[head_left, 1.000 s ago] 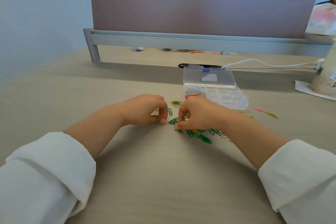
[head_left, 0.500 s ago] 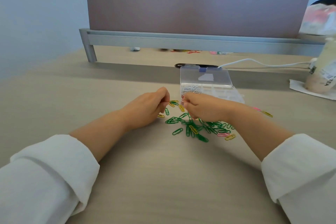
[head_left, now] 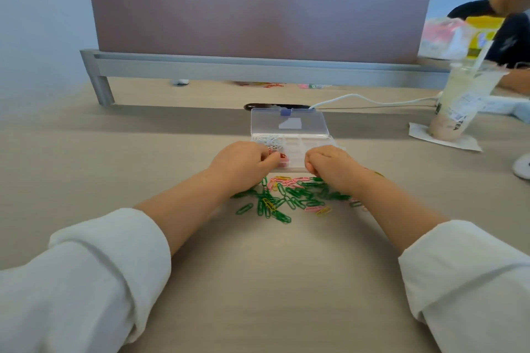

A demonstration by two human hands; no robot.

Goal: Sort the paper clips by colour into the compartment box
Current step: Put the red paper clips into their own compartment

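A clear compartment box (head_left: 295, 152) stands open at mid-table with its lid (head_left: 289, 123) raised. Silver clips (head_left: 268, 139) fill its far left compartment. My left hand (head_left: 243, 163) is at the box's near left compartment, its curled fingertips pinching a red paper clip (head_left: 283, 156) above other red clips there. The fingers of my right hand (head_left: 329, 166) are curled under at the box's front edge, and what they hold is hidden. A loose pile of paper clips (head_left: 289, 198), mostly green with some pink and yellow, lies on the table just in front of both hands.
A grey divider panel (head_left: 258, 8) on a metal rail closes off the back of the desk. At the right stand a drink cup (head_left: 461, 100) on a napkin and a white cable (head_left: 358, 99). Another person (head_left: 504, 23) sits at the far right.
Both hands have moved forward from the clip pile to the box. My left hand is now over the near left compartment, and the pile lies uncovered behind the hands.
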